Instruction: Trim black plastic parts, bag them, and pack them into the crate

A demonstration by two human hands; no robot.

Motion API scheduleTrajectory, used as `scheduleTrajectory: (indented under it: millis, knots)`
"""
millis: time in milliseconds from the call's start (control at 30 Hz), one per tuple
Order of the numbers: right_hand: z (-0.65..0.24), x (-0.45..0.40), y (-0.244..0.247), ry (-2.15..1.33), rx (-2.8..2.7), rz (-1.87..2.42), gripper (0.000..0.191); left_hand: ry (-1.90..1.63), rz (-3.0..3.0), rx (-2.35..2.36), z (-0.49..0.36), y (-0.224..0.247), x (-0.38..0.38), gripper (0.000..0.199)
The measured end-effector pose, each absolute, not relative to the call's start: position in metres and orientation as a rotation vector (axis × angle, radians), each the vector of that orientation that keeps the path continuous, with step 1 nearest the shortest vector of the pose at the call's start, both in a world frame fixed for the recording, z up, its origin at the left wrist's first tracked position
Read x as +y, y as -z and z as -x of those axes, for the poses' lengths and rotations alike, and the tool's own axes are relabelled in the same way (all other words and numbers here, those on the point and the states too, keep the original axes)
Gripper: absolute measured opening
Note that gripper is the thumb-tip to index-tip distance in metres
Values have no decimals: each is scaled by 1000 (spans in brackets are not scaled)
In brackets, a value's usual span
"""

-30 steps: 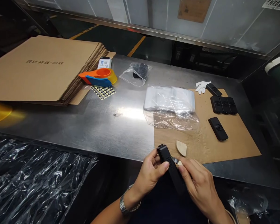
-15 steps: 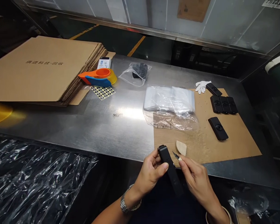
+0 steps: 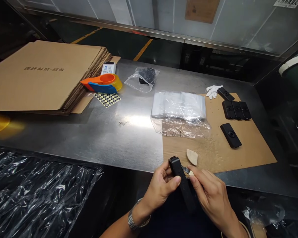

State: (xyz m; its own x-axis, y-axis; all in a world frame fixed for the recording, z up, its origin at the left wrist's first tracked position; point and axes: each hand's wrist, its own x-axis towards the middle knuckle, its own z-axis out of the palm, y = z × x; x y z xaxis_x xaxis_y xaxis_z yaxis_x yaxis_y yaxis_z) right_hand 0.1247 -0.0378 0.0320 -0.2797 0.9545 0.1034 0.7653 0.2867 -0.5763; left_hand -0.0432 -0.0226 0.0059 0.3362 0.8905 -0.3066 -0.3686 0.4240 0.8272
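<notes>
My left hand (image 3: pixel 161 186) is closed round a long black plastic part (image 3: pixel 180 178), thumb on its face, near the table's front edge. Pinched in my right hand (image 3: pixel 210 191) is a small knife (image 3: pixel 186 170); its blade meets the right edge of the black part. Just beyond the knife, a pale wooden piece (image 3: pixel 192 157) lies on a cardboard sheet (image 3: pixel 255 145). Farther right on the sheet lies a single black part (image 3: pixel 230 135), with a row of three black parts (image 3: pixel 236 110) behind it.
Clear plastic bags (image 3: pixel 178 105) lie mid-table. At the left are stacked cardboard (image 3: pixel 44 76), an orange and blue tape dispenser (image 3: pixel 101 82) and a sticker sheet (image 3: pixel 107 99). A white glove (image 3: pixel 213 92) touches another black part (image 3: pixel 225 94). A bagged black item (image 3: pixel 147 76) lies behind.
My right hand has turned and brought the knife blade against the black part's edge. My left hand still holds the part. The whole view has shifted slightly.
</notes>
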Motion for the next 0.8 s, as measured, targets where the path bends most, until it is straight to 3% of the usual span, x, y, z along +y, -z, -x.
scheduleTrajectory:
  millis: [433, 800]
  knots:
    - [-123, -32, -7, -606, -2039, 1792, 34, -941, -750, 829, 42, -1, -23, 43]
    - [-134, -33, -4, -1324, -1566, 1443, 40, -1000, -613, 891, 40, 7, -24, 41]
